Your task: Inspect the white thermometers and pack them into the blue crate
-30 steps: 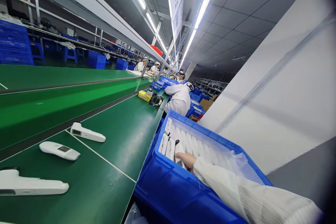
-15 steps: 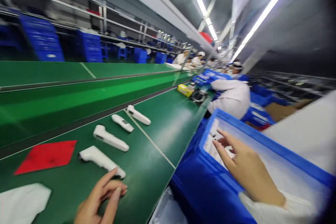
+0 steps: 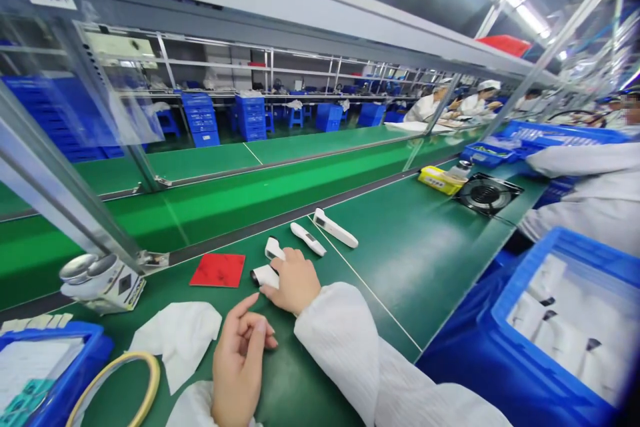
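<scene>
My right hand (image 3: 295,280) reaches over the green bench and closes on a white handheld thermometer (image 3: 265,275); its dark-tipped head sticks out to the left and the rest lies under my palm. Just behind, another white thermometer (image 3: 273,248) is partly hidden by my fingers. Two more slim white thermometers lie farther off, one with a small dark display (image 3: 307,239) and one at the white line (image 3: 336,228). My left hand (image 3: 243,353) hovers nearer me, loosely curled with the index finger apart, holding nothing visible.
A red sheet (image 3: 218,270) and white cloth (image 3: 183,333) lie leftward, near a tape roll (image 3: 153,380) and blue tray (image 3: 95,340). At right, a blue crate (image 3: 505,300) holds white parts. A yellow box (image 3: 440,180) and a co-worker's sleeve (image 3: 585,163) are beyond.
My right hand has left the blue crate and come down on the nearest thermometer. The view has swung left, bringing the tape roll and blue tray into sight.
</scene>
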`<action>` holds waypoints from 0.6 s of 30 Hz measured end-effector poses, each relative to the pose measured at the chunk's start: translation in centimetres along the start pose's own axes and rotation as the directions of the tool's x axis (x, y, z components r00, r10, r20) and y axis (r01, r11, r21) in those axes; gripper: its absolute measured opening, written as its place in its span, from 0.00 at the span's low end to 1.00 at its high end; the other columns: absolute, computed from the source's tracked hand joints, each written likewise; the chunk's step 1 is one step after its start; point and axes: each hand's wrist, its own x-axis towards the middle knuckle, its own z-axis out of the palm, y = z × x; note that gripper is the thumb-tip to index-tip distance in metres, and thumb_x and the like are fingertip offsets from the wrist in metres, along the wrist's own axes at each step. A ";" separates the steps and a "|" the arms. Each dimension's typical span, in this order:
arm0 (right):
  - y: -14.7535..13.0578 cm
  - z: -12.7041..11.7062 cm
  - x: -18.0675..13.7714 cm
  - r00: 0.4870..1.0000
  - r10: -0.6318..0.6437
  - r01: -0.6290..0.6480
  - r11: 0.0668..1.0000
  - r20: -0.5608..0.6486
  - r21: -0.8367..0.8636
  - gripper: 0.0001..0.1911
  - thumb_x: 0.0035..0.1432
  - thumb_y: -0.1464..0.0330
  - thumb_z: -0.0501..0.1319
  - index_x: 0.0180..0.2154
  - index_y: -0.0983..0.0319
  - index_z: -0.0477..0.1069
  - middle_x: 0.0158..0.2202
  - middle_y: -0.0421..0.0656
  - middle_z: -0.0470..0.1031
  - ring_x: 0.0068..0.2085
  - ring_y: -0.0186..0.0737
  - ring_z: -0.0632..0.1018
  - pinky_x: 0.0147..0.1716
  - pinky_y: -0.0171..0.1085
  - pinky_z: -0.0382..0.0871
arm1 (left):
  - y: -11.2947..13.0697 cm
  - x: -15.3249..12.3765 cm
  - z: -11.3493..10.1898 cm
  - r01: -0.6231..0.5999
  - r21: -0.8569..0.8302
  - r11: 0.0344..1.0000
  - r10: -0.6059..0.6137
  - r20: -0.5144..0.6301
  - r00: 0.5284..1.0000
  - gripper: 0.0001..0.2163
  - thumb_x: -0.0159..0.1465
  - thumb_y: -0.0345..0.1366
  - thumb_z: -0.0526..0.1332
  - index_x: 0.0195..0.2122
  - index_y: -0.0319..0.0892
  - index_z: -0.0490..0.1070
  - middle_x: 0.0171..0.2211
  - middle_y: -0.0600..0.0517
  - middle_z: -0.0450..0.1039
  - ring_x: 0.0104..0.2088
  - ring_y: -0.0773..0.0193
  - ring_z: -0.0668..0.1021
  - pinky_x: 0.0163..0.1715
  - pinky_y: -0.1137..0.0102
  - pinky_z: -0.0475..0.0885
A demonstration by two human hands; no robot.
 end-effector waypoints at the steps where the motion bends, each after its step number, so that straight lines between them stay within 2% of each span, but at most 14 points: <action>1: -0.1 -0.1 0.2 1.000 0.024 -0.024 1.000 0.000 0.020 0.16 0.47 0.64 0.68 0.39 0.63 0.77 0.46 0.57 0.70 0.52 0.63 0.68 0.47 0.60 0.63 | -0.2 0.2 -0.1 0.009 -0.012 1.000 -0.009 0.003 1.000 0.19 0.61 0.46 0.62 0.49 0.41 0.67 0.25 0.56 0.70 0.25 0.65 0.74 0.29 0.70 0.73; 5: 0.6 -0.7 0.5 0.998 0.063 -0.064 0.974 0.010 0.216 0.10 0.49 0.68 0.66 0.36 0.64 0.77 0.44 0.55 0.72 0.51 0.60 0.68 0.51 0.57 0.60 | -1.4 1.1 -0.8 0.068 -0.061 0.996 -0.066 0.035 0.997 0.21 0.61 0.47 0.62 0.51 0.41 0.66 0.29 0.53 0.72 0.28 0.64 0.76 0.32 0.69 0.74; 8: 1.3 -1.5 -0.6 0.998 0.021 -0.050 0.876 0.067 0.480 0.11 0.52 0.66 0.64 0.38 0.64 0.77 0.42 0.50 0.75 0.47 0.52 0.73 0.51 0.51 0.63 | -2.0 1.6 -0.9 0.118 -0.127 0.985 -0.117 0.015 0.993 0.26 0.58 0.49 0.66 0.53 0.41 0.65 0.41 0.47 0.74 0.40 0.58 0.79 0.40 0.66 0.76; 10: 1.4 -1.9 -1.9 0.989 -0.043 -0.062 0.745 0.141 0.664 0.17 0.56 0.60 0.62 0.42 0.65 0.76 0.41 0.49 0.78 0.44 0.47 0.77 0.48 0.47 0.68 | -1.8 1.6 -0.5 0.168 -0.246 0.955 -0.169 0.018 0.986 0.28 0.58 0.50 0.65 0.56 0.44 0.64 0.50 0.43 0.72 0.50 0.53 0.76 0.47 0.62 0.75; 12: 1.1 -2.1 -3.6 0.968 -0.114 -0.116 0.588 0.224 0.800 0.24 0.57 0.53 0.59 0.45 0.65 0.74 0.41 0.50 0.79 0.43 0.47 0.79 0.44 0.46 0.72 | -1.2 1.4 0.1 0.258 -0.385 0.886 -0.241 0.091 0.966 0.27 0.61 0.52 0.62 0.57 0.44 0.63 0.55 0.41 0.69 0.54 0.51 0.74 0.51 0.59 0.72; 14: 0.7 -2.2 -5.2 0.941 -0.172 -0.189 0.448 0.292 0.874 0.29 0.57 0.48 0.57 0.48 0.66 0.72 0.41 0.52 0.79 0.43 0.47 0.80 0.43 0.47 0.73 | -0.4 1.0 0.6 0.366 -0.460 0.809 -0.319 0.180 0.931 0.26 0.62 0.53 0.59 0.55 0.41 0.66 0.53 0.39 0.71 0.53 0.48 0.74 0.50 0.57 0.73; 16: 0.2 -2.4 -6.5 0.927 -0.181 -0.274 0.273 0.329 0.922 0.29 0.57 0.49 0.59 0.48 0.65 0.72 0.44 0.54 0.79 0.46 0.49 0.80 0.46 0.49 0.72 | 0.4 0.8 0.8 0.438 -0.481 0.759 -0.368 0.238 0.899 0.24 0.62 0.53 0.61 0.50 0.38 0.70 0.48 0.38 0.74 0.51 0.47 0.76 0.48 0.57 0.73; 18: -0.2 -2.8 -7.4 0.944 -0.079 -0.312 0.109 0.321 0.944 0.25 0.56 0.53 0.63 0.48 0.64 0.73 0.48 0.55 0.78 0.48 0.50 0.79 0.46 0.49 0.72 | 0.8 0.7 0.7 0.444 -0.494 0.747 -0.365 0.254 0.896 0.22 0.60 0.51 0.63 0.48 0.40 0.71 0.48 0.40 0.75 0.49 0.48 0.77 0.46 0.58 0.74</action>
